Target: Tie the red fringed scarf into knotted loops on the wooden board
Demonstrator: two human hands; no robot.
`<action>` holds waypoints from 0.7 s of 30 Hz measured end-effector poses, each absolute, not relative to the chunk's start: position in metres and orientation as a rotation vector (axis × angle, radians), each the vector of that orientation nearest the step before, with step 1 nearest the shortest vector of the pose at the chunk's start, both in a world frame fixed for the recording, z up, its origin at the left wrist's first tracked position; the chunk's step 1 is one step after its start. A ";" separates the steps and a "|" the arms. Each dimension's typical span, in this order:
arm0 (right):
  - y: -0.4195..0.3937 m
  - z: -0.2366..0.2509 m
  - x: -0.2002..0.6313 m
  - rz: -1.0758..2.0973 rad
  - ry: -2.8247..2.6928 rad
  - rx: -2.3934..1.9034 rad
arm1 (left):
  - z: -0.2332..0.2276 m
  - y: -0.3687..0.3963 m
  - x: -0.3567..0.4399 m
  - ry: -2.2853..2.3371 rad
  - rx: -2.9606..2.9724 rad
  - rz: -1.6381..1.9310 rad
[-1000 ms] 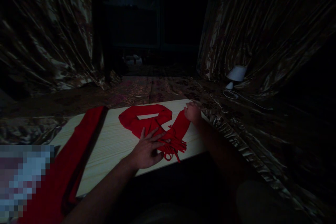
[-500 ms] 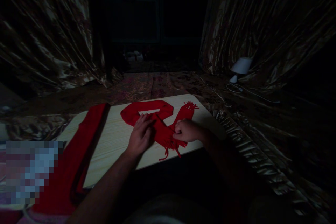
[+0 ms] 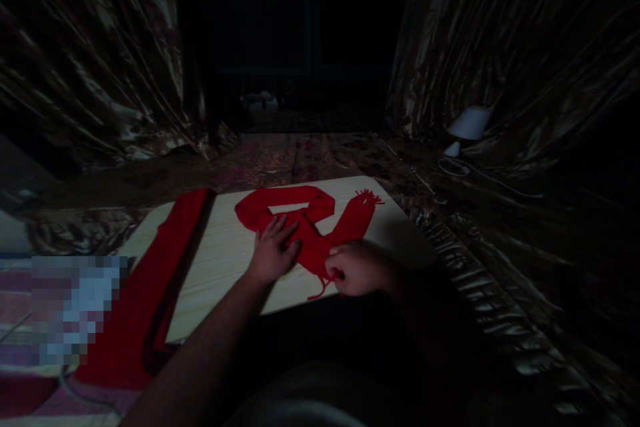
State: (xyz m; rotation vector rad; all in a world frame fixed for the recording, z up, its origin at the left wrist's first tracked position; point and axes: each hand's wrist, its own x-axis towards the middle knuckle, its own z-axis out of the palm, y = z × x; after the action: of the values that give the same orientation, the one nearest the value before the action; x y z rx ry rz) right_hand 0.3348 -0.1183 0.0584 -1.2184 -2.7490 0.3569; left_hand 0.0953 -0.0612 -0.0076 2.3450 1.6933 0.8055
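I judge red scarf [image 3: 305,227] soft, light, limp. Left hand [image 3: 273,252] flat, pressing; right hand [image 3: 353,269] pinches fringe at 6 o'clock — best hold there.

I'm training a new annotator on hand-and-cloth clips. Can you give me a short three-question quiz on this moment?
1. True or false: the left hand lies flat on the red scarf.
2. What does the right hand pinch? A) the white lamp B) the scarf's near fringed end C) the board's edge
3. What lies along the left side of the wooden board?

Key: 1 true. 2 B. 3 a second red cloth, long and folded.
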 end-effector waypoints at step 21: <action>-0.133 0.047 0.325 0.788 -2.536 -1.303 | -0.009 -0.058 0.096 1.713 2.331 0.781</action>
State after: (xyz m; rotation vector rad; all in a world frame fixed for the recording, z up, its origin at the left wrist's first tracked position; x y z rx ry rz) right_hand 0.3250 -0.1333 0.0474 -1.3035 -2.5357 0.7880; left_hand 0.0962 -0.0579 -0.0087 2.3306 1.7128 0.7807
